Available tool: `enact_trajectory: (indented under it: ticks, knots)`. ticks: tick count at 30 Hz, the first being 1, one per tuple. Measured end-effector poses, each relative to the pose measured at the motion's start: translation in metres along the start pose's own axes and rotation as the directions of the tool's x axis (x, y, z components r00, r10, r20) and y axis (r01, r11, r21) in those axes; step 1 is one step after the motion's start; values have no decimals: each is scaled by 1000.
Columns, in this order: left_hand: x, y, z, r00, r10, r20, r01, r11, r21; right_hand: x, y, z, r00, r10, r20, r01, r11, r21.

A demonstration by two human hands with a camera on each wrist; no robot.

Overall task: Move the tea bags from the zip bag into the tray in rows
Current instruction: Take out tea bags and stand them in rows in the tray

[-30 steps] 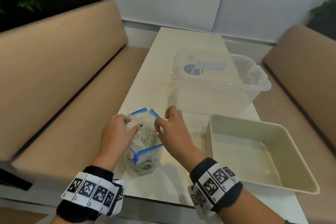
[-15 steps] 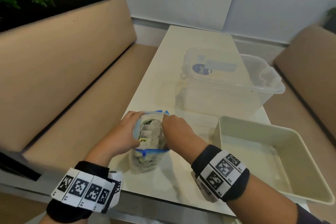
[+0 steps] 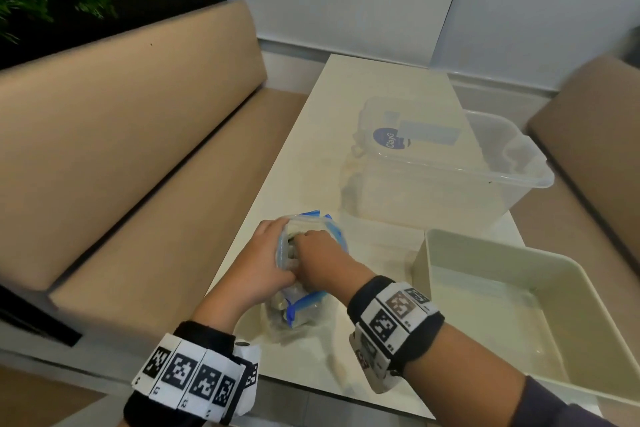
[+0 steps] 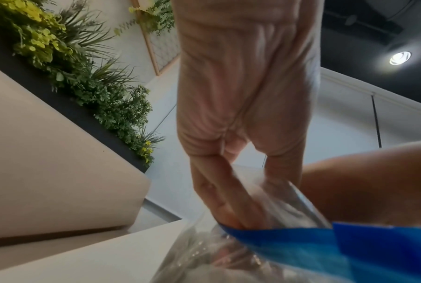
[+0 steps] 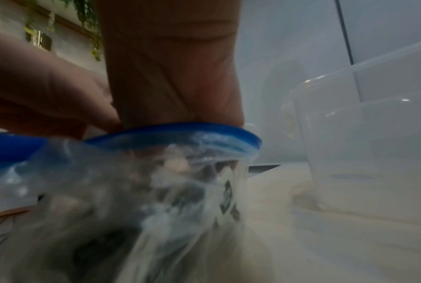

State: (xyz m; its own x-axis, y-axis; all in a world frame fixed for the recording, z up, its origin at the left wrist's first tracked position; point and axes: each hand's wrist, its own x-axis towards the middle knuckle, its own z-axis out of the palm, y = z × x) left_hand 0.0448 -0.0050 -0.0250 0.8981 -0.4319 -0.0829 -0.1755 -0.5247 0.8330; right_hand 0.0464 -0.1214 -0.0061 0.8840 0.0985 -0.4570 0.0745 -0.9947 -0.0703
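A clear zip bag [image 3: 304,308] with a blue seal strip stands on the near left part of the table, its mouth open upward. Pale tea bags [image 5: 180,193] show blurred through the plastic. My left hand [image 3: 277,246] grips the bag's left rim; in the left wrist view its fingers [image 4: 228,201] pinch the plastic by the blue strip. My right hand [image 3: 313,243] reaches down into the bag's mouth. Its fingertips are hidden inside, so I cannot see what they hold. The cream tray [image 3: 429,270] sits to the right, with nothing in it.
A big clear plastic tub [image 3: 485,180] with its lid leaning inside stands behind the bag and tray, also close on the right in the right wrist view [image 5: 374,153]. Beige benches [image 3: 145,184] flank the narrow table [image 3: 346,107]. The table's near edge is under my wrists.
Both hands pulled the bag's mouth open, then my right hand left the rim and went down into the bag. My left hand kept its hold on the rim.
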Motion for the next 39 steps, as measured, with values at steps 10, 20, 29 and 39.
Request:
enact_trajectory:
  ticks: [10, 20, 29, 39]
  knots:
    - [-1, -4, -3, 994, -39, -105, 42, 999, 27, 5, -1, 6, 986, -71, -152, 84, 993, 83]
    - [-17, 2, -23, 972, -22, -236, 13, 999, -40, -10, 40, -22, 943, 62, -328, 152, 796, 586]
    - [-28, 54, -35, 965, 32, -259, -143, 896, -421, -65, 70, -54, 924, 49, -379, 363, 194, 911]
    - [-8, 120, 35, 890, 244, 385, 232, 483, -844, -135, 113, -51, 836, 177, -520, 460, 293, 838]
